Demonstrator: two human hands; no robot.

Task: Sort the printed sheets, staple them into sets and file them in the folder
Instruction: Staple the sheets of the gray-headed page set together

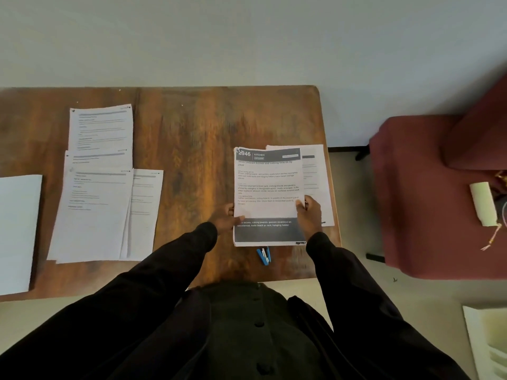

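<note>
The person is standing at the near edge of a brown wooden counter (192,133), its streaked grain running away toward a pale, bare wall (247,37), and is holding a printed set (269,187) over the right end of it. The left hand (223,216) is gripping the set's left edge with the thumb lying across the front. The right hand (308,212) is pinching the right edge in the same way, and black sleeves (170,270) are reaching in from below. The top page is showing a dark header band reading "2946 KITCHEN" and a dark block along the bottom. Behind it a single sheet (318,174) is lying flat near the counter's right edge, partly covered from where I am looking. A small blue stapler (264,256) is lying on the wood just below the held set, close to the near edge. Well off to the left, loose sheets (96,204) are lying text side up in an overlapping spread. At the far left a plain white stack (19,231) is sitting on the wood, and I cannot tell whether that is the folder. To the right of the counter a maroon armchair (428,201) is standing on the pale floor (351,297), with a cream roll (484,202) resting on its seat.
</note>
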